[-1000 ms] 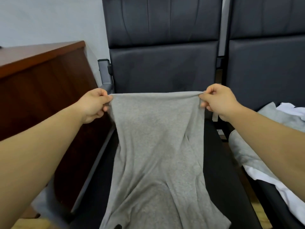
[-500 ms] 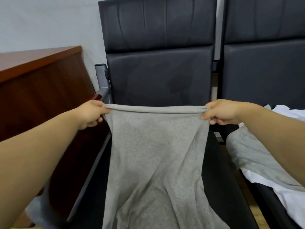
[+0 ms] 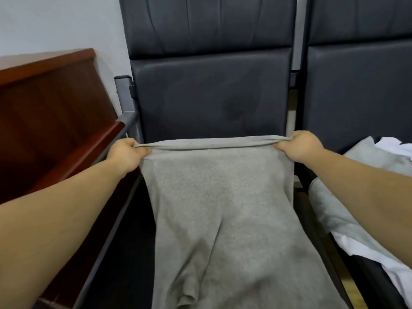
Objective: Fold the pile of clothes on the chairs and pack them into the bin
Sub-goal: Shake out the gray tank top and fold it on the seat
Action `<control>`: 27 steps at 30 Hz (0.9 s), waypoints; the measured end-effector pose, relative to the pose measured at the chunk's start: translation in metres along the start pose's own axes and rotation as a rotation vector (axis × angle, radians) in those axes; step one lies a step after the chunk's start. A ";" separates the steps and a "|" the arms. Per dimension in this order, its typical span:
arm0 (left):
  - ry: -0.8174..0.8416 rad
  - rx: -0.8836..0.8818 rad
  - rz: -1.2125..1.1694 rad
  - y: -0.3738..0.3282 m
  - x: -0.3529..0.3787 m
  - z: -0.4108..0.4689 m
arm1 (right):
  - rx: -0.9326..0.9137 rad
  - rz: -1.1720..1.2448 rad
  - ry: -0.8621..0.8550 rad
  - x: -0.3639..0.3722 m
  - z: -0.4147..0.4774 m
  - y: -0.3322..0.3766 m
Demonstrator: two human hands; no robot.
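Black padded chair (image 3: 209,97): directly ahead, backrest upright, seat largely covered by cloth. A second black chair (image 3: 361,85) stands just beside it on the right.

Reddish-brown wooden cabinet (image 3: 49,112): at the left, close against the first chair's grey metal armrest (image 3: 124,121).

Grey garment (image 3: 218,208): spread lengthwise over the first chair's seat. Its far edge is doubled over and pulled taut across the base of the backrest. The near end runs out of frame at the bottom, with soft creases down the middle.

Pile of clothes (image 3: 334,208): heaped unfolded on the second chair's seat, grey fabric above, white fabric below.

Left hand (image 3: 126,153): fingers curled, gripping the left corner of the garment's far edge.

Right hand (image 3: 299,148): fingers curled, gripping the right corner of the same edge, knuckles upward.
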State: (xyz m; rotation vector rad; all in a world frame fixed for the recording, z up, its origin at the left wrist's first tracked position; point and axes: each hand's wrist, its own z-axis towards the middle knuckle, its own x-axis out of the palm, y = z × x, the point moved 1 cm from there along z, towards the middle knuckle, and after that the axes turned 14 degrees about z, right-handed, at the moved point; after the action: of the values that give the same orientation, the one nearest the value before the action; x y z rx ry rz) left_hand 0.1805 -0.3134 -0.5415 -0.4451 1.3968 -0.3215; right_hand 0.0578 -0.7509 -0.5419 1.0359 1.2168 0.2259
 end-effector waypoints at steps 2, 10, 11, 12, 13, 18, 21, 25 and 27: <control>0.000 -0.020 0.075 -0.003 0.014 0.007 | 0.004 -0.057 0.006 0.012 0.007 -0.002; 0.067 -0.104 0.098 0.004 0.085 0.020 | 0.029 -0.224 0.049 0.058 0.027 -0.028; 0.089 -0.093 0.092 0.007 0.088 0.018 | 0.034 -0.226 0.054 0.060 0.025 -0.030; 0.094 -0.073 0.078 0.009 0.088 0.013 | 0.029 -0.194 0.049 0.060 0.020 -0.030; 0.087 -0.055 0.064 0.010 0.086 0.009 | 0.019 -0.136 0.032 0.060 0.015 -0.030; 0.125 0.036 0.062 0.010 0.050 -0.059 | -0.038 0.050 0.061 0.048 -0.058 -0.016; 0.272 0.185 0.101 0.012 0.027 -0.138 | -0.118 -0.019 0.251 0.045 -0.131 -0.010; 0.514 0.385 0.169 0.018 0.004 -0.228 | -0.177 -0.089 0.466 0.045 -0.218 -0.010; 0.557 0.441 0.243 0.029 -0.003 -0.255 | -0.196 -0.176 0.505 0.040 -0.248 -0.014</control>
State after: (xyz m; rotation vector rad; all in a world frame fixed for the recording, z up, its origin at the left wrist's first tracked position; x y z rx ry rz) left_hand -0.0731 -0.3142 -0.5813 0.1982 1.8366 -0.5652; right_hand -0.1414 -0.6008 -0.5732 0.7132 1.6938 0.4789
